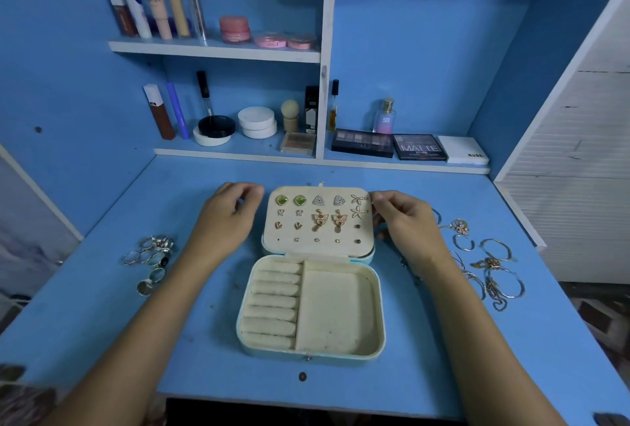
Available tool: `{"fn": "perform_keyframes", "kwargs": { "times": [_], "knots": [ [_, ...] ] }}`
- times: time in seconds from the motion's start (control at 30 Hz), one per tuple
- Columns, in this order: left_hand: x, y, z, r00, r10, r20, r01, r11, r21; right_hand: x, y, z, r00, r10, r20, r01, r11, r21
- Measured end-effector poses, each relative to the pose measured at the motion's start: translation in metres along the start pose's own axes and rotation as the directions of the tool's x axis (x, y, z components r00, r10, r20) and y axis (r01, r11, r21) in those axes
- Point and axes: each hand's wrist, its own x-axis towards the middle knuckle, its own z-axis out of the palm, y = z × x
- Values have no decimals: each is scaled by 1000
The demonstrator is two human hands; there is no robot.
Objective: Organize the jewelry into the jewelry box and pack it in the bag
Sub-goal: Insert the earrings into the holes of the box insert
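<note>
While the jewelry box [312, 306] is lying open in the middle of the blue worktop [191, 323], lid panel [318, 219] laid back and already carrying rows of earrings [329, 219], both hands are flanking that panel. Left hand [226, 217] hovering just beside the panel's left edge, fingers loosely curled, gripping nothing. Right hand [405, 221] curling at the right edge, fingertips at or touching the rim; whether pinching anything, impossible to tell. Ring rolls [272, 303] and the open compartment [335, 309] still lying bare. Likely steadying the panel, so keeping pressure light and even on both sides, avoiding knocking the studs. Then probably taking the rings [151, 260] from the left, and the bangles and chains [491, 269] from the right. No bag in view.
</note>
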Motion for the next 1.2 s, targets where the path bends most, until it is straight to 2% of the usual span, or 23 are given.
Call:
{"fn": "perform_keyframes", "kwargs": {
  "times": [0.13,0.3,0.57,1.03,1.2],
  "knots": [
    [23,-16,0,995,26,-97,-7,982,189,-1,1,0,1000,6,3,-6,1000,0],
    [49,-26,0,998,-26,-55,42,952,304,-2,2,1,1000,0,-10,0,1000,-15],
    [67,-26,0,992,-114,-50,123,962,243,-3,1,0,1000,6,-15,-7,1000,-18],
    [62,-23,2,997,-15,-70,41,922,385,-4,1,-1,1000,-12,-25,11,999,-39],
    [59,-24,1,997,-8,-82,33,952,305,-4,1,-2,1000,-20,-23,19,998,-58]
  ]
}}
